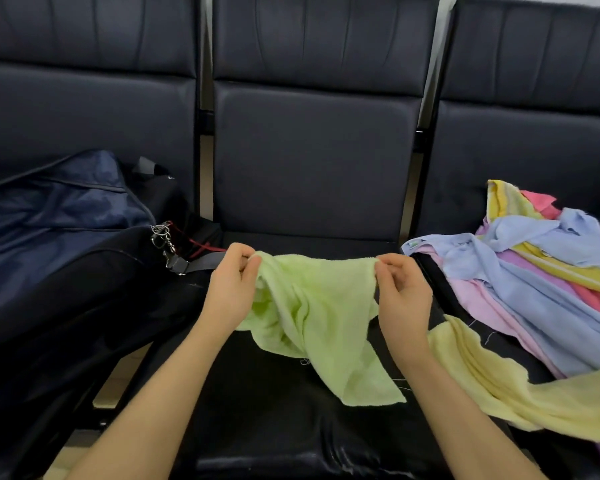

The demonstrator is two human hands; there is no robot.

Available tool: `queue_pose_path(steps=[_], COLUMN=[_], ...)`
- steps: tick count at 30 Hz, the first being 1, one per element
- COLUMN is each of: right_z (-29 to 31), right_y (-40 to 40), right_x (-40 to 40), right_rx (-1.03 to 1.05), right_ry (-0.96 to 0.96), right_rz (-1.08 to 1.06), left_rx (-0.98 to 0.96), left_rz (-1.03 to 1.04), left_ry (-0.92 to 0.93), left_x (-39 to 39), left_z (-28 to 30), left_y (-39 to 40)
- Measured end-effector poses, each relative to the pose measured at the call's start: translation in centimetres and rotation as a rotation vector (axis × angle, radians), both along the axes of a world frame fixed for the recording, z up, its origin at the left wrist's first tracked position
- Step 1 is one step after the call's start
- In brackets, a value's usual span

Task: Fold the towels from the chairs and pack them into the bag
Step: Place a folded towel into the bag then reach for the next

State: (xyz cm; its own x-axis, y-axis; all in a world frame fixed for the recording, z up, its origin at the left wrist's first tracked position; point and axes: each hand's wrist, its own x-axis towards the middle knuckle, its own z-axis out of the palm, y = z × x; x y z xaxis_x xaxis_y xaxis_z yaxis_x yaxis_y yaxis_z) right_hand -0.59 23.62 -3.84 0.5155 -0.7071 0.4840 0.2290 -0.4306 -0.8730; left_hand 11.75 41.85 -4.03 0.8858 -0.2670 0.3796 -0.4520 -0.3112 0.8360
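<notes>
Two bare hands hold a green towel (312,306) stretched between them above the middle chair (312,161) of a row of three dark padded seats. The left hand (231,289) pinches one top corner of the towel between thumb and curled fingers; the right hand (400,296) pinches the opposite corner the same way. The top edge sags a little between the two grips, and the rest of the cloth hangs crumpled, its lower end draped onto the glossy black seat cushion.

On the left chair (84,98) sits a dark blue and black bag (66,237), slumped against the backrest. A metal clip (161,239) on a grey strap (201,261) hangs at its near end, just beside the left hand, with a red cord (194,242) behind it.

On the right chair (534,116) lies an unfolded pile of towels (541,271): light blue ones on top, pink beneath, with striped yellow and coral pieces toward the back. A pale yellow towel (499,386) trails from the pile across the gap toward the middle seat, passing under the right forearm.

A strip of light floor (108,386) shows between the left and middle seats.
</notes>
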Motion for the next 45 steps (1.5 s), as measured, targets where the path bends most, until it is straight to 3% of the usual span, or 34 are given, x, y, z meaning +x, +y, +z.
queue_pose_path(steps=[8, 14, 18, 22, 26, 28, 32, 35, 38, 42, 45], right_z=[1.2, 0.8, 0.6, -0.3, -1.2, -1.1, -0.8, -0.8, -1.0, -1.0, -1.0], right_y=[0.7, 1.2, 2.5, 4.4, 5.9, 5.8, 5.1, 4.2, 3.4, 3.0, 3.0], right_x=[-0.3, -0.4, -0.3, 0.7, 1.8, 2.0, 2.1, 1.9, 1.6, 1.2, 1.1], right_rx=[0.218, 0.026, -0.033, 0.033, 0.129, 0.193, 0.278, 0.303, 0.29, 0.3, 0.317], right_ry=[-0.007, 0.125, 0.159, 0.25, 0.259, 0.235, 0.198, 0.18, 0.199, 0.206, 0.204], right_rz=[0.124, 0.228, 0.326, 0.487, 0.464, 0.428, 0.373, 0.339, 0.322, 0.325, 0.33], left_rx=[0.106, 0.266, 0.184, 0.026, -0.04, -0.017, 0.185, 0.113, 0.07, 0.227, 0.16], left_rz=[-0.114, -0.133, -0.246, -0.356, -0.386, -0.308, 0.125, 0.074, -0.053, -0.16, -0.187], left_ry=[0.086, -0.049, -0.017, 0.01, 0.051, 0.057, -0.177, -0.235, -0.143, -0.016, 0.077], left_x=[-1.4, -2.3, -1.8, -1.9, -1.9, -1.6, -1.8, -2.4, -3.1, -4.4, -5.1], left_z=[1.1, 2.5, 2.3, 2.5, 2.3, 1.7, -0.3, -1.2, -1.3, -1.1, -1.1], left_y=[0.1, 0.8, 1.1, 0.9, 0.5, 0.2, -0.2, -0.3, -0.7, -1.3, -2.0])
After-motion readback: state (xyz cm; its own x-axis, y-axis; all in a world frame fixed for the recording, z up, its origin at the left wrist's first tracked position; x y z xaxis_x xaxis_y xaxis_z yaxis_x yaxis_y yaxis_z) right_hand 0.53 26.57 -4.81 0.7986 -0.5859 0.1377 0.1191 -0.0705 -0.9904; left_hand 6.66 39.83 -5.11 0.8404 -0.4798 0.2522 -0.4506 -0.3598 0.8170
